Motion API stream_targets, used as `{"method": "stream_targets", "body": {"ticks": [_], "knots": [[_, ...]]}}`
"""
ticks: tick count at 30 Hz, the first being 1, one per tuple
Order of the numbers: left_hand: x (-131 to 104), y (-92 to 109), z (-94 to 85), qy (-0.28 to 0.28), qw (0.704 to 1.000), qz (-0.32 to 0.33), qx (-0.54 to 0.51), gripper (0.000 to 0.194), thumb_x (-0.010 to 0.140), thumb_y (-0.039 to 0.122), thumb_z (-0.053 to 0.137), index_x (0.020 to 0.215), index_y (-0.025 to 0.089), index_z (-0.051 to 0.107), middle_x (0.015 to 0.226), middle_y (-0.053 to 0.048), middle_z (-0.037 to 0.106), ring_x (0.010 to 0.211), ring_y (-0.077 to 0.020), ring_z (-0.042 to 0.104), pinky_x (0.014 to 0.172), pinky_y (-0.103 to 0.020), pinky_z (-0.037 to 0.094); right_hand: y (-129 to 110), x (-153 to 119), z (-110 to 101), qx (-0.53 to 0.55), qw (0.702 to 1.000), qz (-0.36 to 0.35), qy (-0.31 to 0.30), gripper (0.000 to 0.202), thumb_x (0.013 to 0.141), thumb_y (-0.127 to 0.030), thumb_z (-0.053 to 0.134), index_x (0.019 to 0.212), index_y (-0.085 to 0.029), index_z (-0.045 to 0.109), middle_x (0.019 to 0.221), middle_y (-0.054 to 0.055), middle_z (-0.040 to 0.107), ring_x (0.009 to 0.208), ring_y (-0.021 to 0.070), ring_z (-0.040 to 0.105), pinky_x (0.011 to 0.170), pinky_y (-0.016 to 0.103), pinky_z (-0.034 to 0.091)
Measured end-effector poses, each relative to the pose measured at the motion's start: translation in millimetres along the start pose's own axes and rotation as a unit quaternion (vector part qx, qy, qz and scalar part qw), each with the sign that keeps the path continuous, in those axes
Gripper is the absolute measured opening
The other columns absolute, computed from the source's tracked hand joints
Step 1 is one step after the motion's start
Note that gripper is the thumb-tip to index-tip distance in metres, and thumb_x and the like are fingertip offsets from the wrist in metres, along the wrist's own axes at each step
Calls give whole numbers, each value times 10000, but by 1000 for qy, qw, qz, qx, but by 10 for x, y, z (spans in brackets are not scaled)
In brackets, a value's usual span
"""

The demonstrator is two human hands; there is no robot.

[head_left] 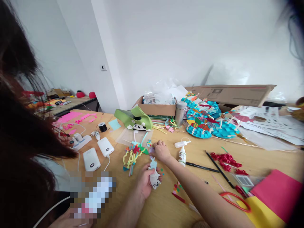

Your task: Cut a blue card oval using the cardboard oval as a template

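Note:
A pale fish-shaped paper cutout [155, 179] lies in my left hand [145, 181], whose thumb presses on it. A light blue paper piece [153, 163] shows at its upper end. Just above, my right hand [161, 150] is closed at the fingertips by a small lilac piece [151, 152]; whether it is pinched is hard to make out. Left of my hands sits a bundle of straws and yellow wavy strips [130, 158] with coloured fish shapes. A white glue bottle [182, 155] stands right of my right hand.
Two white power banks [91, 159] and a person's hand [71, 218] are at left. Behind are a green panda bag [136, 119], a metal flask [180, 113] and blue paper plates [199, 130]. Black pens [219, 169], red cord [226, 161] and red-handled scissors [237, 202] lie right.

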State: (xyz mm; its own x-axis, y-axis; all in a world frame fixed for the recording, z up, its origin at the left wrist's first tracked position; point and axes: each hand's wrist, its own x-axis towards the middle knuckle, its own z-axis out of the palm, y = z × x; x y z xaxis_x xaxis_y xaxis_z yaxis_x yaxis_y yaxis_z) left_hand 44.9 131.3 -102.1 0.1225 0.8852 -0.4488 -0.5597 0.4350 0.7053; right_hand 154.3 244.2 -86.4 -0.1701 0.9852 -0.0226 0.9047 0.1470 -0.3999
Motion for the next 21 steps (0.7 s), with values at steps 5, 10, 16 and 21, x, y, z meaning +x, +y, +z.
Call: {"method": "stream_targets", "body": {"ticks": [5, 10, 16, 21], "knots": [[-10, 8, 6, -5, 1000, -7, 3, 561, 681, 89, 597, 1218, 180, 462, 774, -50, 684, 605, -191, 659, 558, -309, 516, 133, 100, -51, 1, 999, -6, -48, 374, 666, -193, 746, 1024, -123, 658, 1080, 134, 614, 1070, 250, 533, 873, 295, 397], [-8, -7, -3, -10, 1000, -9, 7, 448, 678, 102, 623, 1112, 174, 541, 766, -50, 684, 598, -179, 653, 572, -301, 510, 283, 165, -93, 25, 995, 31, -92, 338, 797, -263, 688, 1091, -128, 590, 1040, 70, 628, 890, 177, 605, 775, 323, 485], [-31, 6, 4, -19, 1000, -8, 13, 282, 716, 101, 623, 972, 213, 586, 762, -27, 693, 613, -169, 650, 619, -305, 512, 267, 146, -166, 64, 988, 41, -131, 188, 874, -312, 624, 904, -127, 625, 867, 25, 647, 742, 126, 612, 693, 290, 516], [-10, -3, 14, -4, 1000, -7, 13, 338, 688, 106, 604, 1015, 167, 539, 735, -34, 673, 553, -162, 637, 575, -300, 507, 301, 133, -221, 87, 988, 37, -124, 165, 849, -281, 653, 804, -125, 625, 768, 0, 643, 700, 119, 611, 677, 278, 509]]}}
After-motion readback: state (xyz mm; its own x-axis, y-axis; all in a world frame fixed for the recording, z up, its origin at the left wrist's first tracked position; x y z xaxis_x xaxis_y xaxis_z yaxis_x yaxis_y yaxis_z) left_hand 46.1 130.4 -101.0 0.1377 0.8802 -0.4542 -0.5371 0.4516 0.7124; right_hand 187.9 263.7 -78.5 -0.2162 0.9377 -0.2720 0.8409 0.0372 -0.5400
